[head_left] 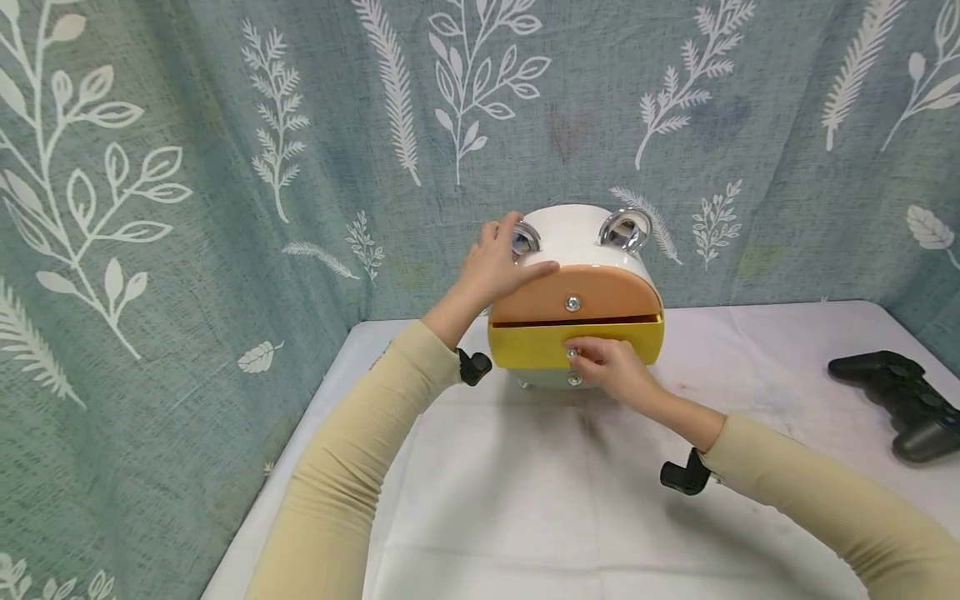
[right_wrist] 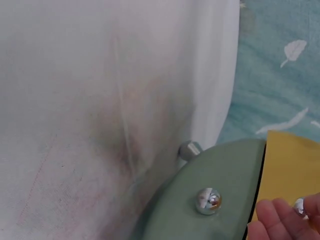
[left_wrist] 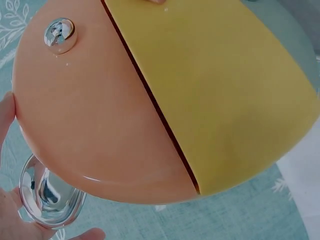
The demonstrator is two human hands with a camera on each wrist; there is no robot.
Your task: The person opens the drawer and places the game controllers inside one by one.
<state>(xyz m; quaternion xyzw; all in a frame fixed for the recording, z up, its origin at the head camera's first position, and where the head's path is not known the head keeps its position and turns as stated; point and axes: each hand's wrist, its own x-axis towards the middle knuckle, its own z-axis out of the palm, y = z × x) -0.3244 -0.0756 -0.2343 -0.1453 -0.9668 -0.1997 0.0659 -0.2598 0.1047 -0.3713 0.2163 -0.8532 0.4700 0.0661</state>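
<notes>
A small rounded drawer cabinet (head_left: 566,223) with a white shell stands on the table. Its front has an orange drawer (head_left: 611,292) on top, a yellow drawer (head_left: 525,346) in the middle and a green drawer (right_wrist: 230,175) at the bottom, each with a round chrome knob. The yellow drawer stands slightly forward, with a dark gap along its upper edge. My left hand (head_left: 491,262) grips the cabinet's upper left side around a chrome ring (left_wrist: 52,192), thumb along the front edge. With thumb and fingers, my right hand (head_left: 621,372) pinches the yellow drawer's knob (head_left: 572,353).
A second chrome ring (head_left: 626,229) sits on the cabinet's top right. On the right of the white-covered table (head_left: 480,500) lies a black game controller (head_left: 900,400). A green leaf-patterned curtain (head_left: 315,125) hangs behind and along the left.
</notes>
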